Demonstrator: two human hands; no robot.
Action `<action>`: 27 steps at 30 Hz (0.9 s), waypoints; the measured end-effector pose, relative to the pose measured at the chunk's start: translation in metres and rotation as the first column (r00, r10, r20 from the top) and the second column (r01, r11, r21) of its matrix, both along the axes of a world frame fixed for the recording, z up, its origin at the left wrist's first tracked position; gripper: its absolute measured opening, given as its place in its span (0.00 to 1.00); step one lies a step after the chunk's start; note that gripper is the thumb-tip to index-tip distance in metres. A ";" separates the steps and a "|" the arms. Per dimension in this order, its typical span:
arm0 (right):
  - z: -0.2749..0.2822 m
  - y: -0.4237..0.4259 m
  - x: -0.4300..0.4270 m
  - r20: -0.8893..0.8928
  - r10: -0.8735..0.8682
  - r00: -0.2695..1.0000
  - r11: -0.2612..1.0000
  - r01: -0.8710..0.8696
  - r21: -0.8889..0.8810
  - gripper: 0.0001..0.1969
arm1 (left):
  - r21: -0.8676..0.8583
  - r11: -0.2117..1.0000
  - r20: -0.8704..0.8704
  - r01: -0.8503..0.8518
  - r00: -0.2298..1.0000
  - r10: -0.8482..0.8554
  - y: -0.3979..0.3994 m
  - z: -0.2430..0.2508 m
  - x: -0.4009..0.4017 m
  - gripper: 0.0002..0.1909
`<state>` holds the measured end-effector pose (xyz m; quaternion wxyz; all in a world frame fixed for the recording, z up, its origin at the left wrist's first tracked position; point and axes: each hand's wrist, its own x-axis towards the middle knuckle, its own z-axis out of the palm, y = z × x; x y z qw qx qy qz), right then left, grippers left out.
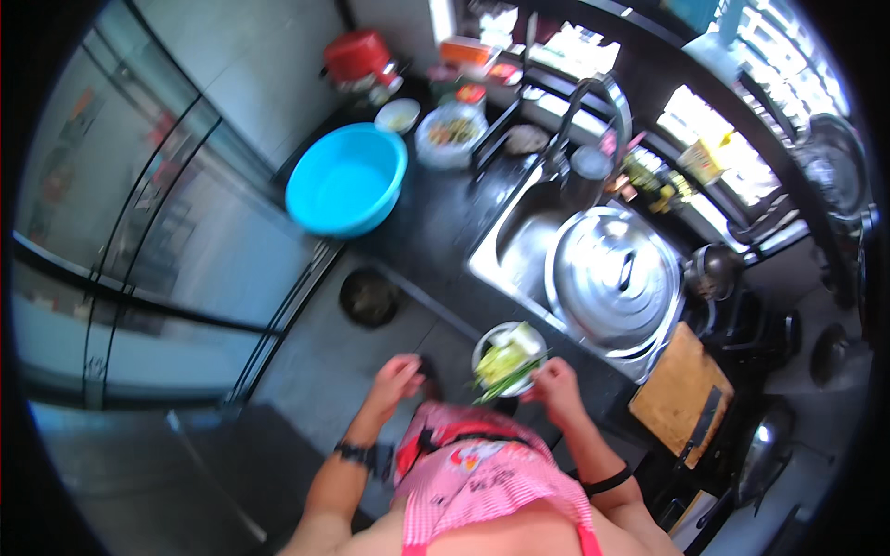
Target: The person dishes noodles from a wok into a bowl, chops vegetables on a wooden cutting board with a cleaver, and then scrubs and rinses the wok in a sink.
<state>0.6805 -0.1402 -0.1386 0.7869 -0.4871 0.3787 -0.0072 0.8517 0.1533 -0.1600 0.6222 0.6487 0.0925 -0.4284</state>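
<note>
My right hand (554, 388) is closed at the rim of a white bowl (479, 351), in front of my apron. In the bowl lie pale green leafy vegetable pieces (502, 360) and a bunch of long green stalks (513, 381). The stalks reach over the bowl's edge towards my right fingers. Some of those fingers are hidden, but they appear to grip the bowl's rim. My left hand (401, 379) is raised to the left of the bowl, with its fingers curled in. Nothing can be made out in it, and blur hides whether the fingertips meet.
A blue plastic basin (345, 181) stands on the dark countertop (445, 229), near a bowl of mixed food (452, 133). A large metal lid (615, 274) covers part of the steel sink (514, 243). A knife (706, 417) lies on a wooden cutting board (671, 389) at the right. A dark round container (369, 297) is on the floor.
</note>
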 end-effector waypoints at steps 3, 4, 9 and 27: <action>-0.001 0.016 0.041 -0.061 0.076 0.995 0.997 -0.076 0.003 0.08 | -0.056 0.980 0.004 -0.189 0.982 0.190 0.054 -0.015 0.011 0.15; -0.004 0.017 0.051 -0.049 0.071 0.996 0.997 -0.072 -0.013 0.08 | -0.081 0.976 -0.021 -0.203 0.979 0.202 0.061 -0.016 0.020 0.14; -0.025 0.042 0.129 -0.053 0.041 0.998 0.999 -0.042 -0.024 0.09 | -0.109 0.975 -0.014 -0.193 0.981 0.192 0.091 -0.023 0.092 0.12; -0.068 0.061 0.309 -0.022 -0.151 0.988 0.986 0.149 -0.073 0.08 | -0.323 0.835 -0.192 -0.445 0.895 0.403 0.019 -0.011 0.338 0.21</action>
